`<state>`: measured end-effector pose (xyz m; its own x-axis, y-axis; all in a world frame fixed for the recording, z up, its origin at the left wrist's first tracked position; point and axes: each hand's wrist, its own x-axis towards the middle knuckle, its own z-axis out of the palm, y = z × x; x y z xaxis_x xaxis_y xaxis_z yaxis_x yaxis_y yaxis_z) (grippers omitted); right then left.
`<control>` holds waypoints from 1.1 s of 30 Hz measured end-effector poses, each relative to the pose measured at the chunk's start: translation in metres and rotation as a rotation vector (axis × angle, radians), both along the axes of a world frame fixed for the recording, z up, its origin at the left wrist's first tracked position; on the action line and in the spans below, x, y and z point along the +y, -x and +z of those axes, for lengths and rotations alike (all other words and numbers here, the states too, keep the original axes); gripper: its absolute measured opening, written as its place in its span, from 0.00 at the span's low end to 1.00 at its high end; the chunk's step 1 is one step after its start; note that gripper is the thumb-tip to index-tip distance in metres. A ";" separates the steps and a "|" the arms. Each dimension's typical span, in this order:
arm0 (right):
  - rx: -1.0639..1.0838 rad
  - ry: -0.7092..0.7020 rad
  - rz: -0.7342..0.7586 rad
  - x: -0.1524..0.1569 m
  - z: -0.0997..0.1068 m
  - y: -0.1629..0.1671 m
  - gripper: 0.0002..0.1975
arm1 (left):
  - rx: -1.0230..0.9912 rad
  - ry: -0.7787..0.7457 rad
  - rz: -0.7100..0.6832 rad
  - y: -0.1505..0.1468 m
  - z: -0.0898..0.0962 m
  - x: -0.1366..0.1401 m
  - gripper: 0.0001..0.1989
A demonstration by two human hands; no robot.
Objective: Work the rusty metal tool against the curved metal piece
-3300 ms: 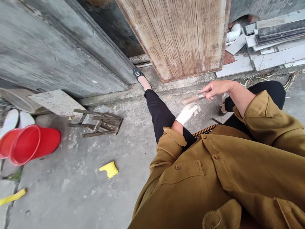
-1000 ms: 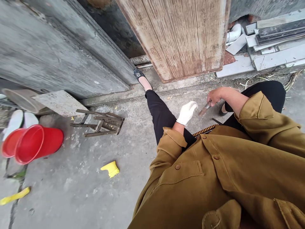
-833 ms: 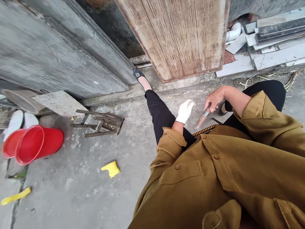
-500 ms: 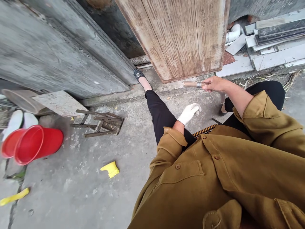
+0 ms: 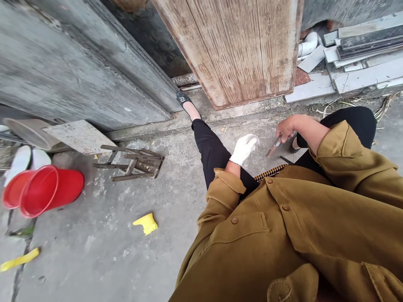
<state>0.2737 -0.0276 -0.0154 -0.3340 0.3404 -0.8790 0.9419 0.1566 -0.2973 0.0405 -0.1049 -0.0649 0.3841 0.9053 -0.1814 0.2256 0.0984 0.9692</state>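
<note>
My left hand (image 5: 244,149), in a white glove, is over the ground just past my left knee. Its fingers are curled together; what they hold, if anything, is too blurred to make out. My bare right hand (image 5: 285,128) is wrapped around a thin brush-like tool (image 5: 273,147) with a brown end and a silvery band. The tool slants down to the left, its tip pointing towards the ground between my feet, a little apart from the gloved hand. Beyond both hands a worn brown wooden panel (image 5: 239,54) stands against the wall.
To the left, a small wooden stool (image 5: 135,164) lies on its side near red buckets (image 5: 67,184). Yellow pieces (image 5: 147,223) are on the concrete. Grey wooden boards (image 5: 78,63) lean at the upper left. Stacked tiles (image 5: 362,79) and a white pipe (image 5: 309,44) are at the right.
My right hand has come down towards me, and the tool has turned from pointing left to slanting downward. My gloved left hand has shifted slightly left.
</note>
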 end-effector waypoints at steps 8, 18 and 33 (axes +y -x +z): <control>0.723 -0.055 -0.292 0.004 0.030 -0.013 0.21 | 0.007 0.032 0.120 0.000 -0.010 0.006 0.11; 0.524 -0.431 -0.468 0.009 0.003 -0.004 0.17 | 0.010 0.115 -0.304 -0.015 -0.013 -0.010 0.08; 0.212 -0.028 0.205 -0.012 -0.018 0.020 0.12 | 0.338 -0.213 -0.099 0.006 -0.007 0.008 0.11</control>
